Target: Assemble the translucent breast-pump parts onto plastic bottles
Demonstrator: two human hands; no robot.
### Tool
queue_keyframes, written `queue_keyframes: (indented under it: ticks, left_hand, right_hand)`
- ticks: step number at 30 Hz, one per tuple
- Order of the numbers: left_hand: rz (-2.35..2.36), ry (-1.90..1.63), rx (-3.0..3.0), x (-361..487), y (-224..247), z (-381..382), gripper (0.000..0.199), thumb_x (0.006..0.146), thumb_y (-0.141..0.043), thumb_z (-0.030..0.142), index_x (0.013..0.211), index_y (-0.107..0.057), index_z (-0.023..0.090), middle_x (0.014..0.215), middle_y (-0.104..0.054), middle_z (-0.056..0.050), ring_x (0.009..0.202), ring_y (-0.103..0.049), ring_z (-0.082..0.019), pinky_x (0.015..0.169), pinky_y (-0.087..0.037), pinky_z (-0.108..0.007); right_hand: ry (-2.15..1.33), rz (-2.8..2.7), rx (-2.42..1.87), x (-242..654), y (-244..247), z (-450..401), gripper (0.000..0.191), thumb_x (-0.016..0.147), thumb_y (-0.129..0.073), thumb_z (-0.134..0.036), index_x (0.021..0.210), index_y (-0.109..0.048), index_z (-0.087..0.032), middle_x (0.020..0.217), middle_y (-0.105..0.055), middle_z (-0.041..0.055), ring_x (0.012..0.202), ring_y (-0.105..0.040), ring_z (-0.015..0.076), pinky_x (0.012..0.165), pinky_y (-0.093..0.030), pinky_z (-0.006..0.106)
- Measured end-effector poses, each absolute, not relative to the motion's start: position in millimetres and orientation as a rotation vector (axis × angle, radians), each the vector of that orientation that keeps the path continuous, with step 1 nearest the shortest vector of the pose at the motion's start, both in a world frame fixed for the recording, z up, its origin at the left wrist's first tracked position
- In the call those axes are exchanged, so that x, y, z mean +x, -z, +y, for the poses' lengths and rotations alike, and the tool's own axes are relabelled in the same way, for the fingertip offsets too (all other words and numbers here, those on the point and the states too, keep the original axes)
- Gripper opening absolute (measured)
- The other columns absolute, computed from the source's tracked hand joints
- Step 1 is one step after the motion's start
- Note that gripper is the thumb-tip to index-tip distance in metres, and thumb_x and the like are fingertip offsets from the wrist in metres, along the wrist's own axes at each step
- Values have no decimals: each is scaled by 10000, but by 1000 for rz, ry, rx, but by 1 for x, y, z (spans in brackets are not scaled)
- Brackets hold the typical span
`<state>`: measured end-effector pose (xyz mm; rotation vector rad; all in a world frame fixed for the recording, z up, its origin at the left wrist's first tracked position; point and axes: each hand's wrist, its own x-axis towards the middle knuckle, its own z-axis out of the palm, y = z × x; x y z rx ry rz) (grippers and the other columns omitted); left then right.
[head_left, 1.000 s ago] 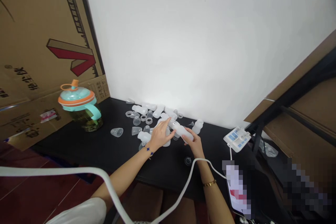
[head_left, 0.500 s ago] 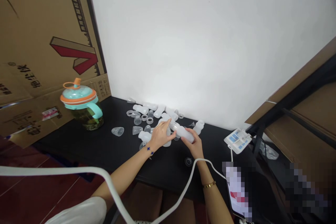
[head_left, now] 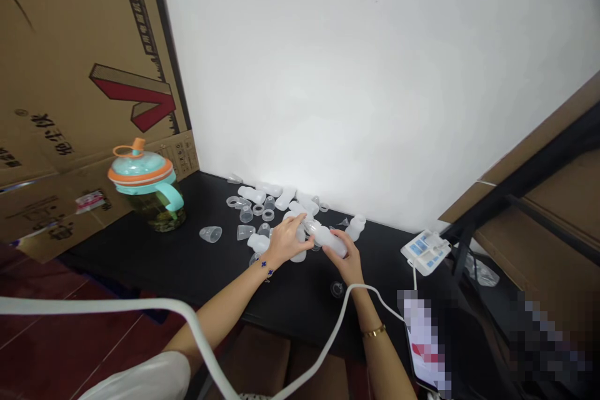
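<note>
The right hand [head_left: 344,260] has its fingers clamped round a bottle [head_left: 328,240] lying slantwise, its neck toward the left hand [head_left: 285,242], whose fingers press together against it.

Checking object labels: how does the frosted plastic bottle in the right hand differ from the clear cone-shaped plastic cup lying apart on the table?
The frosted plastic bottle is gripped by the right hand, while the clear cone-shaped plastic cup lies untouched on its side on the black table. The bottle is long, the cup shorter and wide-mouthed. The bottle is cloudier, the cup clearer. Both are pale translucent plastic.
</note>
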<state>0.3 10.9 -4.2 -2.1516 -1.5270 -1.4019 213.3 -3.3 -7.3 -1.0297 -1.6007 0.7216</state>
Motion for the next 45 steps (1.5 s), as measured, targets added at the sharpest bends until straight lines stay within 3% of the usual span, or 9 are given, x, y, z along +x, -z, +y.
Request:
queue_keyframes:
  ticks: [4, 9, 12, 14, 17, 20, 23, 35, 45]
  left_hand:
    - [-1440, 1487, -2138, -1, 3, 10, 584, 755, -720, 336, 1302, -586, 182, 1086, -739, -105, 954, -718, -252, 841, -608, -356]
    - [-1342, 1542, -2172, -3, -2, 8, 590, 827, -666, 332, 1381, -525, 185, 1204, -710, -111, 1100, -677, -257, 953, -577, -376]
    - [-1348, 1519, -2218, -3, -3, 6, 609, 872, -644, 376, 1424, -483, 180, 1249, -689, -120, 1161, -649, -266, 992, -556, -396]
    - [-1373, 1496, -2243, -3, -3, 6, 636, 884, -639, 405, 1449, -457, 177, 1273, -677, -126, 1187, -634, -274, 1005, -548, -409]
    - [-1412, 1474, -2243, -3, -2, 6, 657, 892, -630, 425, 1471, -434, 181, 1292, -666, -129, 1199, -628, -283, 1007, -545, -421]
    - [-1440, 1455, -2231, -2, -1, 7, 645, 896, -625, 426, 1462, -446, 174, 1278, -674, -133, 1187, -636, -288, 989, -554, -422]
    - [-1443, 1445, -2218, -2, 1, 8, 626, 888, -631, 422, 1438, -475, 166, 1245, -690, -134, 1170, -649, -290, 975, -565, -418]
    - [-1494, 1429, -2181, -1, 3, 12, 549, 821, -670, 383, 1322, -570, 180, 1125, -737, -115, 1032, -705, -284, 885, -603, -408]
    - [-1516, 1415, -2187, -3, 4, 13, 530, 794, -684, 389, 1278, -608, 187, 1055, -751, -108, 943, -727, -275, 843, -612, -397]
  right_hand:
    - [-1093, -1387, -998, 211, 5, -3, 534, 794, -745, -504, 1254, -645, -250, 1239, -658, 102, 847, -708, 265, 549, -597, 339]
    - [-1291, -1296, -990, 209, -1, -4, 560, 816, -715, -531, 1251, -647, -186, 790, -721, 51, 619, -685, 217, 494, -568, 313]
    - [-1164, -1319, -1022, 209, -2, -5, 539, 756, -775, -494, 1190, -688, -187, 983, -734, 82, 698, -687, 220, 497, -581, 309]
    - [-1051, -1365, -1046, 209, -1, -5, 539, 726, -798, -475, 1181, -702, -203, 1150, -707, 93, 788, -691, 239, 518, -598, 319]
    - [-886, -1463, -1060, 209, 2, -6, 534, 738, -796, -455, 1202, -701, -209, 1203, -701, 100, 947, -692, 289, 685, -629, 382]
    - [-713, -1560, -1051, 209, 3, -7, 488, 773, -785, -415, 1207, -697, -211, 1232, -698, 108, 1115, -655, 320, 920, -569, 451]
    - [-568, -1642, -1019, 210, 2, -8, 431, 816, -755, -375, 1214, -683, -225, 1256, -684, 104, 1177, -626, 313, 1021, -501, 475]
    - [-401, -1752, -984, 209, 2, -8, 392, 862, -703, -357, 1235, -658, -249, 1244, -690, 95, 1189, -619, 307, 1043, -479, 504]
    - [-507, -1718, -1002, 209, 2, -8, 426, 814, -752, -363, 1215, -670, -246, 1246, -684, 92, 1202, -612, 319, 1050, -493, 515]
